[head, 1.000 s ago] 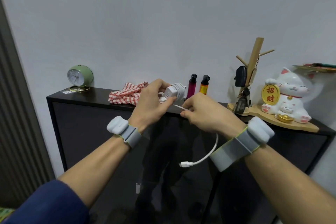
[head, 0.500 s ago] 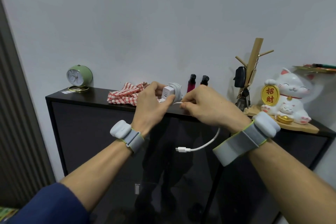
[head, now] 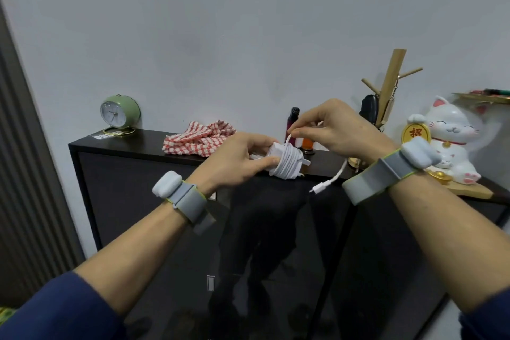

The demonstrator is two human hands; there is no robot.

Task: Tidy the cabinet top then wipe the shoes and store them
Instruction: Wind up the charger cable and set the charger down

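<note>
Grey wristbands (head: 182,197) on both forearms. Left grip (head: 237,159) curled round the white charger (head: 278,149), thumb and fingers clamping the brick. Cable (head: 288,167) wound in coils on it. Right grip (head: 336,130) pinching the cable just above the coils. The loose tail hangs under the right wrist, connector (head: 320,188) free in air. Charger sits over the front edge of the black cabinet (head: 138,143); can't tell if it touches. Behind on top: red-checked cloth (head: 198,138), two lighters (head: 292,123) partly hidden, green clock (head: 118,113) far left, wooden key stand (head: 392,83) and lucky cat (head: 447,141) right.

Orange lighter (head: 307,143) mostly hidden; shelf (head: 480,95) cropped.
</note>
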